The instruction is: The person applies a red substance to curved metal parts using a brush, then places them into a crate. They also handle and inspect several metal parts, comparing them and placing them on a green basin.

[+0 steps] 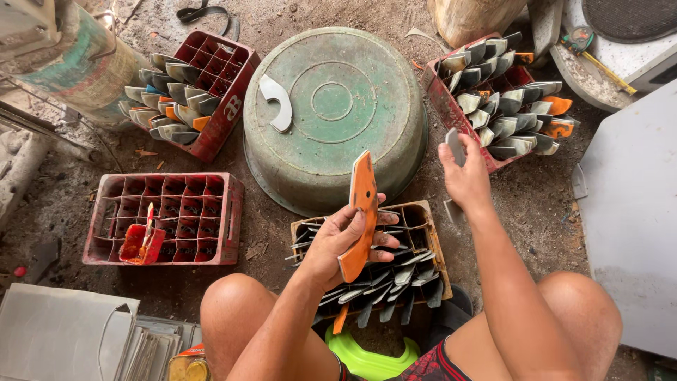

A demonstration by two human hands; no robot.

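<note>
Left hand (338,243) is wrapped around an orange blade (361,215), holding it upright right above the brown crate (423,219) packed with grey blades. Right hand (464,176) pinches a small grey blade (455,146) by the near edge of the red crate (441,99). The upside-down green basin (335,116) takes up most of the dirt in between, so there's only narrow gaps around it.

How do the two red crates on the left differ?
The upper red crate lies tilted, its compartments partly stuffed with grey curved metal pieces. The lower red crate sits flat, its cells nearly all bare, with only a small red container in one corner. Both are worn, gridded bottle-style crates on the dirt floor.
</note>
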